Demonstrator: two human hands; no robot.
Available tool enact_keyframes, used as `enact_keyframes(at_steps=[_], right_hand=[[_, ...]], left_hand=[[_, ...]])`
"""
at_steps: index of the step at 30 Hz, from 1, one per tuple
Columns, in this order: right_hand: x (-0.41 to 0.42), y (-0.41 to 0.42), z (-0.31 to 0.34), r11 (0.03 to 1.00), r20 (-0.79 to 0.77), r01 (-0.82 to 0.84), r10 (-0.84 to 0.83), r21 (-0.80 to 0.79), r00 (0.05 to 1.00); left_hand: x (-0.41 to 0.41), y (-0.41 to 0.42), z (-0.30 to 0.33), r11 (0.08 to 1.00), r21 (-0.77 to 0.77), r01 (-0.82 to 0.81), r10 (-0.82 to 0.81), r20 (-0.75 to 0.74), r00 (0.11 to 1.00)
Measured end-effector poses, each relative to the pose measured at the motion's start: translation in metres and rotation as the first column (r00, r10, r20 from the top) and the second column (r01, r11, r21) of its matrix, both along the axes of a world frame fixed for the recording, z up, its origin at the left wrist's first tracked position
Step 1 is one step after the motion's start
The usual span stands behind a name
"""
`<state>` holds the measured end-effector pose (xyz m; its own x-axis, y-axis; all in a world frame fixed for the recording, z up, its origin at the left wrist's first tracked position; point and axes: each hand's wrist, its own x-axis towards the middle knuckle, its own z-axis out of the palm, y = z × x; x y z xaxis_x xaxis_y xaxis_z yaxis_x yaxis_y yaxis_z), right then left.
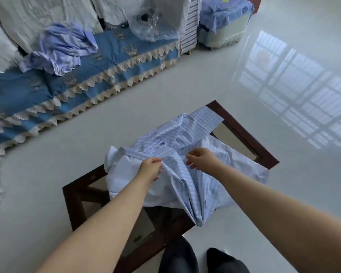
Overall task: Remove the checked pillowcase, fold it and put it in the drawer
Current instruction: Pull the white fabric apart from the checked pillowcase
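The checked pillowcase (187, 184), pale blue with white lines, lies crumpled on a dark wooden glass-topped table (244, 133). One end hangs over the table's near edge. A white pillow (124, 174) shows beneath it on the left. My left hand (151, 169) pinches a raised fold of the pillowcase near its open edge. My right hand (202, 158) hovers just right of that fold with fingers loosely bent, touching the cloth; I cannot tell whether it grips it. No drawer is in sight.
A sofa (87, 75) with a blue lace-trimmed cover stands at the left, with a heap of lilac cloth (63, 48) on it. A covered stool (222, 24) sits at the back. Glossy white floor (283, 56) surrounds the table. My dark shoes (203, 259) are below.
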<state>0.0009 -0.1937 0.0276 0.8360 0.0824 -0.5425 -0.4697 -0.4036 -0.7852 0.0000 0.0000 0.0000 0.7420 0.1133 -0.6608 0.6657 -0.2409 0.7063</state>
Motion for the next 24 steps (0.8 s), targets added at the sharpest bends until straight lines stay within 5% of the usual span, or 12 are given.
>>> enact_keyframes(at_steps=[2,5,7,10,12,18,24], right_hand=[[0.005,0.01,-0.024,1.0,-0.044,0.019,-0.02,-0.017,0.999],[0.001,0.021,-0.061,0.998,-0.128,0.055,-0.058,-0.029,0.99],[-0.001,0.024,-0.079,0.996,-0.175,0.087,-0.092,-0.035,0.98],[-0.005,0.025,-0.1,0.996,-0.252,0.076,-0.085,-0.048,0.964],[-0.004,0.025,-0.111,0.996,-0.281,0.068,-0.08,-0.05,0.956],[-0.001,0.019,-0.137,0.999,-0.329,-0.01,-0.003,-0.038,0.944],[-0.004,0.009,-0.152,1.0,-0.337,0.013,-0.021,-0.027,0.941]], left_hand=[[0.01,0.011,-0.018,0.998,0.061,0.01,-0.007,-0.05,0.999],[0.018,0.028,-0.051,0.94,0.242,0.242,-0.223,-0.102,0.969],[0.026,0.035,-0.065,0.794,0.396,0.461,-0.426,-0.177,0.887],[0.034,0.045,-0.083,0.452,0.546,0.705,-0.642,-0.349,0.682],[0.045,0.048,-0.091,0.306,0.582,0.753,-0.692,-0.408,0.596],[0.084,0.037,-0.125,0.061,0.674,0.736,-0.8,-0.408,0.439],[0.103,0.022,-0.164,-0.148,0.584,0.798,-0.798,-0.548,0.253]])
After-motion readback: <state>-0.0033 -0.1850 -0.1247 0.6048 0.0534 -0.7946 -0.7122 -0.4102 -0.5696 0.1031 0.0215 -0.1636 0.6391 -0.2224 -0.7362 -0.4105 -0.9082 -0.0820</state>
